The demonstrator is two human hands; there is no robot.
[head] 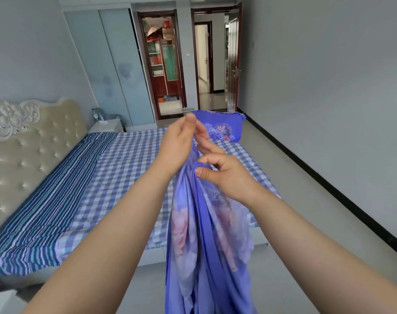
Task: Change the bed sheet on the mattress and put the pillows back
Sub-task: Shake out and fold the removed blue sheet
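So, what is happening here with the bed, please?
A person stands beside the bed and holds up a purple floral sheet, which hangs bunched toward the floor. The left hand grips it near the top and the right hand pinches an edge just below. The mattress wears blue checked and striped covers; the purple sheet is not spread yet. A matching purple pillow sits at the far corner.

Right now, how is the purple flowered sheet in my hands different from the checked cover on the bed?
The purple sheet hangs bunched from both hands, left hand and right hand; the checked cover lies spread flat on the mattress. The sheet shows large pink flowers on purple; the cover shows blue and white squares. The sheet drops toward the floor beside the bed; the cover stays on top. Both are bluish bedding fabric.
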